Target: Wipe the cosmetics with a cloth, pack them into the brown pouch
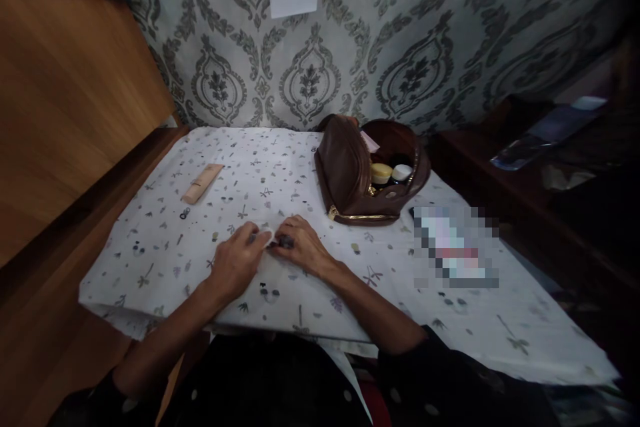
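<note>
Near the front of the cloth-covered table, my two hands are close together. My left hand (237, 261) is closed on a crumpled white wipe or cloth (268, 237), and part of it is hidden by the fingers. My right hand (304, 247) pinches a small dark cylinder-like item (286, 241), which meets the white piece. Its exact kind is too small to make out. Beyond my right hand, a brown cosmetic bag (345, 163) stands unzipped, with a yellow-lidded jar (381, 173) and a white-lidded jar (401, 173) inside.
A peach squeeze tube (203, 183) lies on the left of the patterned tablecloth (165, 240). To the right is a pixelated flat object (453, 247). A wooden cabinet (75, 93) borders the left side; a patterned curtain (310, 73) hangs behind.
</note>
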Tool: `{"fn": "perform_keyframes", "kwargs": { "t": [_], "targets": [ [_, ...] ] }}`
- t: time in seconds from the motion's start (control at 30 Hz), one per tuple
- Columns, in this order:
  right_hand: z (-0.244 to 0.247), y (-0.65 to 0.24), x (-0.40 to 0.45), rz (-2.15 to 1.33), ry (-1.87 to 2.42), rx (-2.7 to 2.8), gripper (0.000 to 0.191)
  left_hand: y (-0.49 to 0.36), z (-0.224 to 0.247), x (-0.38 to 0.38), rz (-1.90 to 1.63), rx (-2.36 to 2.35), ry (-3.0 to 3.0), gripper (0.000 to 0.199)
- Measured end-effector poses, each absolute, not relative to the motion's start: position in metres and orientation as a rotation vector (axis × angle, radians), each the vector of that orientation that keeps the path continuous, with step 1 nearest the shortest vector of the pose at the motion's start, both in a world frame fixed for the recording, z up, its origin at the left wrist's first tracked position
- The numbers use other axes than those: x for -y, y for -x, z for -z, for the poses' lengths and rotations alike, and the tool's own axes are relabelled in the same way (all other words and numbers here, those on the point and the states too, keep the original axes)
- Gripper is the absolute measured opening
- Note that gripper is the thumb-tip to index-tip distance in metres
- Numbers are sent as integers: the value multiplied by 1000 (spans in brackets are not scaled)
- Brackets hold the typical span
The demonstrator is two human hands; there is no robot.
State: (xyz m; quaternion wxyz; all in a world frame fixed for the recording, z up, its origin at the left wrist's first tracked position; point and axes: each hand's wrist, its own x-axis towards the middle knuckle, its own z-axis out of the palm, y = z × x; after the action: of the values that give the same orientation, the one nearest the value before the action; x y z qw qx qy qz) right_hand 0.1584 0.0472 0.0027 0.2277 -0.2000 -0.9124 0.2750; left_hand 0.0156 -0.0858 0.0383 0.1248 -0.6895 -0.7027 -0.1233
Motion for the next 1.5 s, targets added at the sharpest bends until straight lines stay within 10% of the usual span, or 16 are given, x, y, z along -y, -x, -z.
{"fn": "perform_keyframes", "kwargs": {
  "t": [1.5],
  "targets": [
    [-3,-156,-41,-929,452,2511,26,-45,-59,88,-94,2344,2046,32]
  ]
}}
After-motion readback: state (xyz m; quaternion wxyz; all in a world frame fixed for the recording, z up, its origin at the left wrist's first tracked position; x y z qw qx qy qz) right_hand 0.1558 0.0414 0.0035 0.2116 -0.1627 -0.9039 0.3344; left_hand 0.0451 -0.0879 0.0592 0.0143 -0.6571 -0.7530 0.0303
